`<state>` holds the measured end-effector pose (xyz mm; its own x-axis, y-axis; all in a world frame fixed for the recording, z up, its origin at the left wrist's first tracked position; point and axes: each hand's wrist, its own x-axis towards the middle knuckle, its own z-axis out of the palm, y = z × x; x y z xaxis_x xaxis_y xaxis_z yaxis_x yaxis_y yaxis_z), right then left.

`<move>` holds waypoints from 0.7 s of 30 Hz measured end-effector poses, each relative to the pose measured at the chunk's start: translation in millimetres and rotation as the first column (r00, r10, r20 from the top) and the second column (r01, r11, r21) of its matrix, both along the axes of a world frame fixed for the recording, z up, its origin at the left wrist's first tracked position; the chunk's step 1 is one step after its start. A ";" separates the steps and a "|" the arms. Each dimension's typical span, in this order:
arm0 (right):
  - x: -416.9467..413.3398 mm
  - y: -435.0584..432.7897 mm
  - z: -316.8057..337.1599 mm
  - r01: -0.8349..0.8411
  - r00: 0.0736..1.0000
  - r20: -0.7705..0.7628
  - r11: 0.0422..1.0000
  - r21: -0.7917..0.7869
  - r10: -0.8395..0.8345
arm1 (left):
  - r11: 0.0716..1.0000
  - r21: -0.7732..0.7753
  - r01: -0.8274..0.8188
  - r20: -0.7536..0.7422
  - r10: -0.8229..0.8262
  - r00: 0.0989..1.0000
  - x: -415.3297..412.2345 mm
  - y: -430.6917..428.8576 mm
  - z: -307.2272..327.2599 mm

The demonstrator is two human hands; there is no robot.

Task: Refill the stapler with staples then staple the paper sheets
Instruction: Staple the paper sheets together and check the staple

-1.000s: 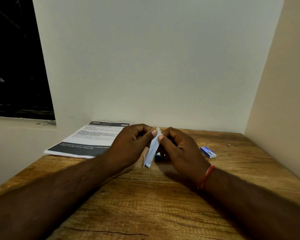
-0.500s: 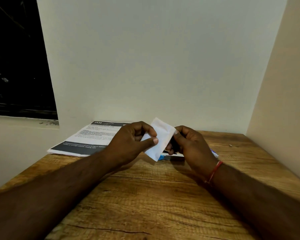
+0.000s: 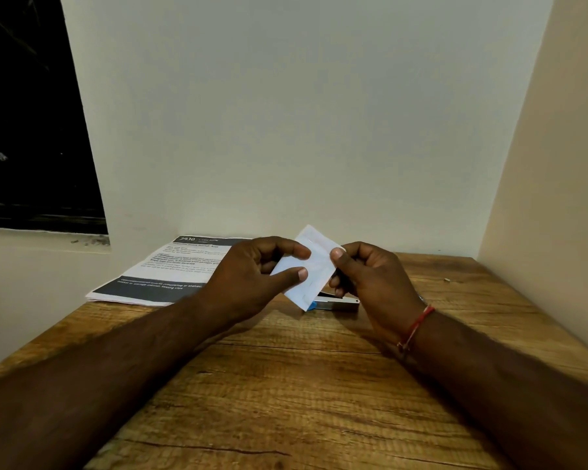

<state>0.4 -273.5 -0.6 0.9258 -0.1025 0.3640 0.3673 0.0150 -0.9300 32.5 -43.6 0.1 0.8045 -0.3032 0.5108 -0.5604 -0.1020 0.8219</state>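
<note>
My left hand (image 3: 251,273) and my right hand (image 3: 370,276) together hold a small white paper piece (image 3: 314,266) up above the table, each pinching one side. Just behind and below the paper lies the stapler (image 3: 336,303), blue and metal, flat on the wooden table (image 3: 285,385), mostly hidden by the paper and my right hand. A stack of printed paper sheets (image 3: 170,269) with dark bands lies at the back left of the table. The staple box is hidden behind my right hand.
A white wall stands close behind the table and a beige wall closes the right side. A dark window opening is at the far left. A tiny loose bit (image 3: 447,280) lies at the back right of the table.
The white paper has turned from edge-on to flat-faced toward me and has been lifted slightly. The staple box at the right has gone out of sight behind my right hand.
</note>
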 end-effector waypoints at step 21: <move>-9.1 7.7 -2.7 -0.006 0.997 -0.075 0.997 -0.072 0.000 | 0.999 -0.036 -0.022 0.032 0.023 0.999 1.0 -1.0 -2.2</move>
<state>-8.7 -265.8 -3.3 0.9510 -0.0758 0.2998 0.2965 -0.0518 -0.9536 33.5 -44.6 -2.0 0.7940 -0.2664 0.5465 -0.5843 -0.0858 0.8070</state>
